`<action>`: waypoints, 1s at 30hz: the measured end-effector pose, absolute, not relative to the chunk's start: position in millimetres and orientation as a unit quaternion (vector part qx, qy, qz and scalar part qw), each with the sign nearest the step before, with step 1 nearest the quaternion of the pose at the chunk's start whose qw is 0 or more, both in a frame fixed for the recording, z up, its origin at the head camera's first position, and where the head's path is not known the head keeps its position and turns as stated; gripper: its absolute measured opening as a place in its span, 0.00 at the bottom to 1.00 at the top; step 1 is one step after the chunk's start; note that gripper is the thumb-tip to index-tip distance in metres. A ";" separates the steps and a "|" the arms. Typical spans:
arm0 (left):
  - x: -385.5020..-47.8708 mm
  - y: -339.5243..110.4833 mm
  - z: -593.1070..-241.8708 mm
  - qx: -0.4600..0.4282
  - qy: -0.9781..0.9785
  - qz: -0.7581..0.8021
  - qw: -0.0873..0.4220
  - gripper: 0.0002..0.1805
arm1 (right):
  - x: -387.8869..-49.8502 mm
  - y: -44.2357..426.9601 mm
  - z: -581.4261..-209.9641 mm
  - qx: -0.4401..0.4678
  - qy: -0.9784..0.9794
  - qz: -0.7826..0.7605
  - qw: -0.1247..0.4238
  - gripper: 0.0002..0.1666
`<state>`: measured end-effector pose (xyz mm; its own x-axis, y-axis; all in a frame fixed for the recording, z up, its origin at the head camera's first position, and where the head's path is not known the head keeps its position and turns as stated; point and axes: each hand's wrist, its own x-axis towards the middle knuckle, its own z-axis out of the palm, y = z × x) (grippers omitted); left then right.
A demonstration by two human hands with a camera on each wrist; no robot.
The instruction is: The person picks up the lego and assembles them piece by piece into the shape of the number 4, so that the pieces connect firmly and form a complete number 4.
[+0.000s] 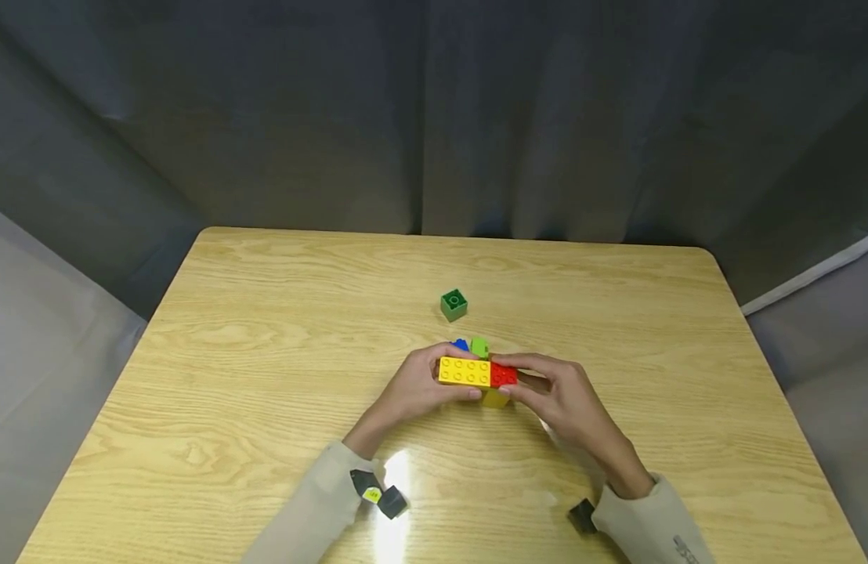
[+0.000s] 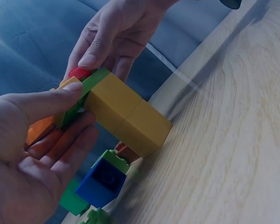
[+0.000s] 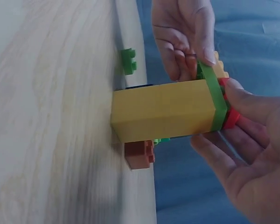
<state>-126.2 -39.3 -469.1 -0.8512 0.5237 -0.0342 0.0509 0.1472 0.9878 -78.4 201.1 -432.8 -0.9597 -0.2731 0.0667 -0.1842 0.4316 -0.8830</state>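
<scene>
Two columns of light show in the stack between my hands: a yellow tower [image 3: 163,112] stands on the table with a thin green layer [image 3: 217,105] on it. Across the top lie a long yellow brick [image 1: 464,372] and, at its right end, a red brick [image 1: 504,376]. The yellow brick juts out leftward past the tower. My left hand [image 1: 423,384] pinches this yellow brick between thumb and fingers from the left. On the other side my right hand [image 1: 564,395] grips the red brick, thumb near and fingers far. The fingers partly hide the joints between the bricks.
Just behind the tower are a blue brick [image 1: 460,345] and a light green brick [image 1: 479,347]. Farther back lies a dark green brick [image 1: 453,305], its hollow side up. A reddish-brown brick [image 3: 137,155] stands beside the tower. A dark curtain [image 1: 434,117] hangs behind the wooden table [image 1: 265,313].
</scene>
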 end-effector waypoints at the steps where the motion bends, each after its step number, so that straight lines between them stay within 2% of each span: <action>1: -126.1 -39.3 -469.0 0.196 0.734 0.622 0.189 0.25 | -78.3 201.1 -432.3 -0.131 0.846 -0.515 0.046 0.24; 7: -123.4 -39.9 -468.8 0.194 0.730 0.626 0.194 0.25 | -75.5 201.2 -433.1 -0.123 0.838 -0.529 0.055 0.24; 16: -119.1 -38.5 -465.1 0.190 0.736 0.623 0.186 0.25 | -71.0 203.2 -431.0 -0.148 0.825 -0.544 0.035 0.25; 22: -118.9 -36.6 -464.1 0.182 0.725 0.636 0.192 0.25 | -69.9 199.8 -430.5 -0.108 0.808 -0.577 0.057 0.20; 30: -119.0 -34.3 -463.1 0.183 0.722 0.640 0.187 0.25 | -72.7 195.3 -428.3 -0.071 0.816 -0.571 0.051 0.18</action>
